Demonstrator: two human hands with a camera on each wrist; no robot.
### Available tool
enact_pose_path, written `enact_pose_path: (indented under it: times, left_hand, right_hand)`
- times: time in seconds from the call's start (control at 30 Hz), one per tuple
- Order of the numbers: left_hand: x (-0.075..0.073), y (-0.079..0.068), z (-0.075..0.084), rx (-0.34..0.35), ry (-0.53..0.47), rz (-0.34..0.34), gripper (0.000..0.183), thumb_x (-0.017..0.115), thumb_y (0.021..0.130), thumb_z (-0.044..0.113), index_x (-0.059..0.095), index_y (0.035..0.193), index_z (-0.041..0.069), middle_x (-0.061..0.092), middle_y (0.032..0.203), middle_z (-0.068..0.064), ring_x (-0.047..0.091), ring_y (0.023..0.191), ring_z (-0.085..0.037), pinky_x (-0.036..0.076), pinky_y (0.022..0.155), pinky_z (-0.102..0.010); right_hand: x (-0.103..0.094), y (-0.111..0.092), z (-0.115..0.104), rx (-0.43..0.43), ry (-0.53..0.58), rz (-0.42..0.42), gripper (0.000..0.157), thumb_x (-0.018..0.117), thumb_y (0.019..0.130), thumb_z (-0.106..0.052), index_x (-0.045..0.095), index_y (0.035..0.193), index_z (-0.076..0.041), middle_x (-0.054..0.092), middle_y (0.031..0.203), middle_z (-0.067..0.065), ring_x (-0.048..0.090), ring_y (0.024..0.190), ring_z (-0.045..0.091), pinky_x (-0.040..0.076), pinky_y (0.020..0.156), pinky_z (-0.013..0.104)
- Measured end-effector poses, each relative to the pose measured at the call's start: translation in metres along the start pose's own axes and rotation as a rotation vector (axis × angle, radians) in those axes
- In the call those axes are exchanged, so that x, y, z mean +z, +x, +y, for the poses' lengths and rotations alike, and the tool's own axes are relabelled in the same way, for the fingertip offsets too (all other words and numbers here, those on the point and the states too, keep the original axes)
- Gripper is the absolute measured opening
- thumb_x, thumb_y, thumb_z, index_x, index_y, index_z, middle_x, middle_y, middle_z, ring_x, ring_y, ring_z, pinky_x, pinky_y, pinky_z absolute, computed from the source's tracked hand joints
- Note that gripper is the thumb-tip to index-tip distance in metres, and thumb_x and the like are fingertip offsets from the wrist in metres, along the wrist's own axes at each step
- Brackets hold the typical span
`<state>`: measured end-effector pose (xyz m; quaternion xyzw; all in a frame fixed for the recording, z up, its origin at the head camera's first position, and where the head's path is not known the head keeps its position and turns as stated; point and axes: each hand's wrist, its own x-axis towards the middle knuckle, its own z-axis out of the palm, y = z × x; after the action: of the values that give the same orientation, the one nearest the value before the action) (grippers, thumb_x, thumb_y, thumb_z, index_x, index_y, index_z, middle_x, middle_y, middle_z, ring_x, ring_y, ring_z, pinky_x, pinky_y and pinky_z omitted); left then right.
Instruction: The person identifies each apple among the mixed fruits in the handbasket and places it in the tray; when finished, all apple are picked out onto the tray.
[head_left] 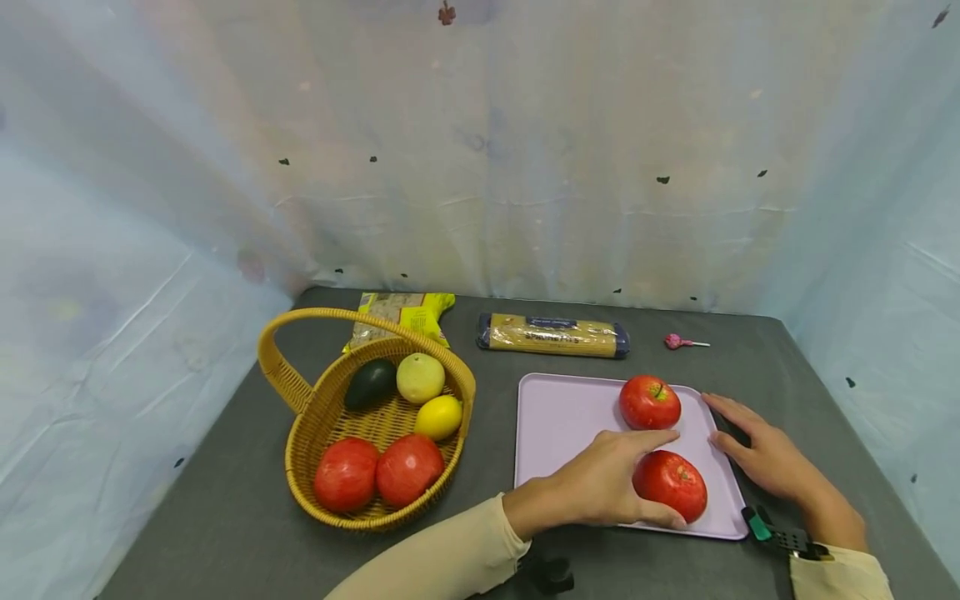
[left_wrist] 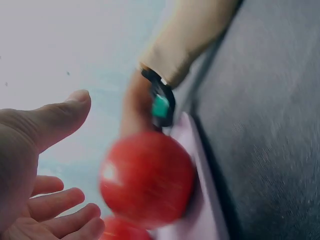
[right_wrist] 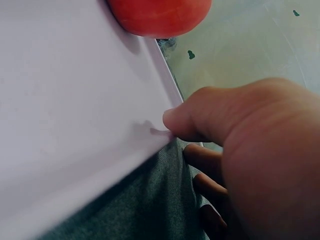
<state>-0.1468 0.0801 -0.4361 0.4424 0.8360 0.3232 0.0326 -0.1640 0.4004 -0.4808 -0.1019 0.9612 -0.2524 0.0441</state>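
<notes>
On the lilac tray (head_left: 570,408) lie two red apples: a back apple (head_left: 649,402) and a front apple (head_left: 670,485). My left hand (head_left: 600,483) is beside the front apple, thumb and fingers spread on its left side. In the left wrist view a gap separates the spread left fingers (left_wrist: 75,215) from the nearer apple (left_wrist: 147,180). With my right hand (head_left: 772,458) I hold the tray's back right corner. The right wrist view shows the right thumb (right_wrist: 195,115) at the tray rim, the other fingers outside and below it.
Left of the tray stands a wicker basket (head_left: 300,467) with an arched handle, holding an avocado (head_left: 371,384), a pale green fruit (head_left: 420,377), a lemon (head_left: 438,417) and two round red fruits (head_left: 347,475). Behind lie a yellow bag (head_left: 405,312), a spaghetti pack (head_left: 553,335) and a lollipop (head_left: 677,342).
</notes>
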Motion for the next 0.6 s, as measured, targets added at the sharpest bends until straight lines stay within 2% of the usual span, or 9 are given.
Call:
enact_pose_path:
  times: [0.1, 0.23, 0.43, 0.6]
  left_hand:
    - [-0.012, -0.01, 0.009, 0.047, -0.017, 0.0, 0.092, 0.093, 0.085, 0.054, 0.056, 0.16, 0.015, 0.064, 0.157, 0.008, 0.06, 0.138, 0.004, 0.043, 0.116, -0.014]
    - [-0.033, -0.029, 0.019, 0.066, -0.066, -0.026, 0.091, 0.094, 0.085, 0.05, 0.055, 0.16, 0.016, 0.062, 0.159, 0.009, 0.06, 0.138, 0.004, 0.044, 0.116, -0.017]
    - [-0.065, -0.061, 0.021, 0.029, -0.187, -0.039, 0.091, 0.096, 0.086, 0.042, 0.053, 0.163, 0.02, 0.06, 0.16, 0.009, 0.067, 0.131, -0.002, 0.049, 0.112, -0.019]
    - [-0.096, -0.096, 0.014, -0.038, -0.301, -0.074, 0.091, 0.096, 0.087, 0.036, 0.051, 0.164, 0.024, 0.059, 0.161, 0.011, 0.065, 0.136, -0.007, 0.051, 0.116, -0.027]
  right_hand:
    - [0.0, 0.0, 0.001, 0.004, -0.006, -0.001, 0.067, 0.068, 0.108, -0.024, 0.041, 0.167, -0.005, 0.042, 0.164, 0.037, 0.041, 0.144, 0.066, 0.036, 0.104, 0.089]
    - [-0.001, 0.0, 0.001, -0.006, 0.002, 0.003, 0.067, 0.068, 0.108, -0.023, 0.041, 0.167, -0.005, 0.043, 0.164, 0.036, 0.041, 0.145, 0.066, 0.036, 0.105, 0.089]
    - [-0.003, -0.001, 0.002, -0.001, 0.011, -0.005, 0.068, 0.067, 0.109, -0.025, 0.039, 0.168, -0.004, 0.041, 0.165, 0.037, 0.039, 0.145, 0.067, 0.034, 0.105, 0.09]
    - [-0.001, 0.0, -0.001, 0.016, 0.017, -0.026, 0.07, 0.066, 0.11, -0.029, 0.037, 0.169, -0.005, 0.039, 0.166, 0.038, 0.037, 0.146, 0.067, 0.033, 0.105, 0.09]
